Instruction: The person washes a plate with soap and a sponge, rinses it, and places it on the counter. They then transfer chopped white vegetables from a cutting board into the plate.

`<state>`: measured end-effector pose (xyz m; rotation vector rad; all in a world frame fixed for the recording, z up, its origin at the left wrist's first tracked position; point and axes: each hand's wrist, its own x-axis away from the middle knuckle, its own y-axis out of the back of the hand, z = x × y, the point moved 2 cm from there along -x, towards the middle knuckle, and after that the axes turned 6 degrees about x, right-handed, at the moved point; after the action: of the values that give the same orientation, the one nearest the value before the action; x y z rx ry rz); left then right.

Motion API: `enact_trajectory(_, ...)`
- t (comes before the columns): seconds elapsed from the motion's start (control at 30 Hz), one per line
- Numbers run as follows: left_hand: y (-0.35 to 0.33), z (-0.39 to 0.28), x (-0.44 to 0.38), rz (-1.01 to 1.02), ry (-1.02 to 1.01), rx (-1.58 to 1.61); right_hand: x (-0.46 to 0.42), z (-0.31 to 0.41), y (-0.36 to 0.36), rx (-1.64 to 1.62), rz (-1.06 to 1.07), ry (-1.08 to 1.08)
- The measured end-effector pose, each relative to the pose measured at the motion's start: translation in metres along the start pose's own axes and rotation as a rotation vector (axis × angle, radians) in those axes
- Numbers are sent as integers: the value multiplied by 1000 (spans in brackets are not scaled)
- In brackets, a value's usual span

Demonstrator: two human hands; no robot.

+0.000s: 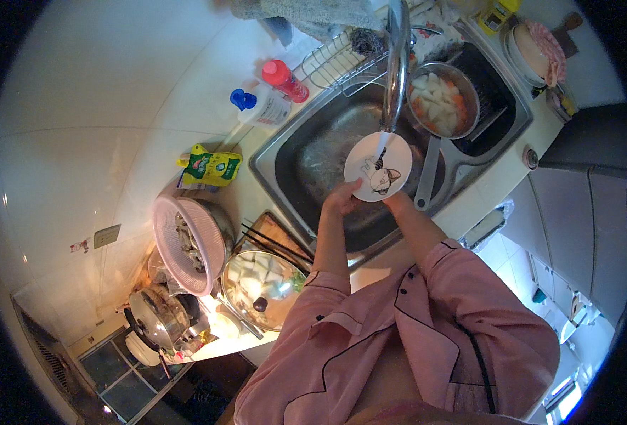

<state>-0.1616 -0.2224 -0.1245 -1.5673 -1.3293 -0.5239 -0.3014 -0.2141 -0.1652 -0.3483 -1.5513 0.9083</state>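
Observation:
A white plate with a cat drawing is held over the stainless steel sink, under the chrome faucet. Water runs from the spout onto its face. My left hand grips the plate's lower left rim, thumb on top. My right hand is at its lower right edge, with the fingers hidden beneath it. Right of the plate, a metal saucepan of white and orange vegetable pieces sits over the sink's divider, its handle pointing towards me.
Two bottles, one red-capped and one blue-capped, stand behind the sink near a wire rack. To the left are a pink colander, a glass lid, black chopsticks and a lidded pot. Stacked bowls stand at the right.

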Motion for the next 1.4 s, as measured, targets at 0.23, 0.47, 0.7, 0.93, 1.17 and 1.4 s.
enact_trajectory(0.23, 7, -8, -5, -358, -252, -677, -8, -10, 1, -21, 37, -55)
enact_trajectory(0.47, -13, -10, 5, -612, -462, -772, -3, -16, 12, -143, 183, -258)
enact_trajectory(0.7, 23, 2, -34, -488, -669, -523, 19, -35, 8, -272, -77, -539)
enact_trajectory(0.93, -16, -16, -4, -578, -887, -567, -38, -28, 43, 289, -384, 68)
enact_trajectory(1.17, -20, -19, 5, -651, -714, -798, 5, 1, -20, 1645, -891, 677)
enact_trajectory(1.4, -13, 3, -15, -381, -722, -673, -28, -18, -20, 1506, -339, 870)
